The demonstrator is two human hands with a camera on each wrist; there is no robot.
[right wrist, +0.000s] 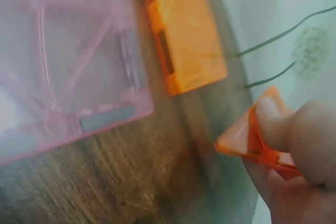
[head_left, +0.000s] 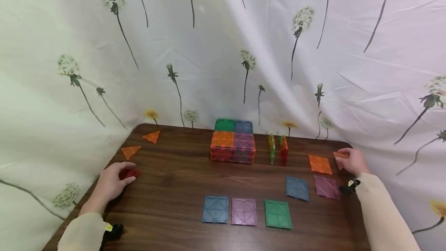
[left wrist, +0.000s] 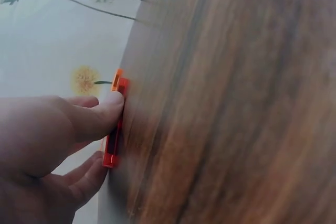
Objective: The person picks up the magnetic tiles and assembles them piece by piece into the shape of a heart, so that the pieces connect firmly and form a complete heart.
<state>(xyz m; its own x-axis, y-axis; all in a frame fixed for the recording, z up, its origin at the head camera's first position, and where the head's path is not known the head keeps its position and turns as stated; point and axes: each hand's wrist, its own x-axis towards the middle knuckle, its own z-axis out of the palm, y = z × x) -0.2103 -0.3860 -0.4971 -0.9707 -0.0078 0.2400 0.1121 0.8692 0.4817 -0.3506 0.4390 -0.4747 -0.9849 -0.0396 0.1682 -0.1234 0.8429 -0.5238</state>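
At the table's left edge, my left hand (head_left: 110,181) holds a red triangular magnetic tile (head_left: 131,173) between thumb and fingers. The left wrist view catches this red tile edge-on, low over the wood, with an orange edge behind it. Past that hand lie two orange triangular tiles (head_left: 130,151). On the far right, my right hand (head_left: 353,161) pinches an orange triangular tile (right wrist: 242,137), partly covered by the thumb. Nearest to it are a flat orange square tile (head_left: 319,164) and a flat purple square tile (head_left: 326,186).
A box of translucent tiles (head_left: 232,152) stands at the back middle. Beside it, green-yellow tiles (head_left: 271,149) and red-orange tiles (head_left: 284,151) stand on edge. Blue (head_left: 215,209), pink (head_left: 244,212) and green squares (head_left: 277,214) lie in front, another blue square (head_left: 297,188) farther right. A flowered curtain (head_left: 216,42) hangs behind.
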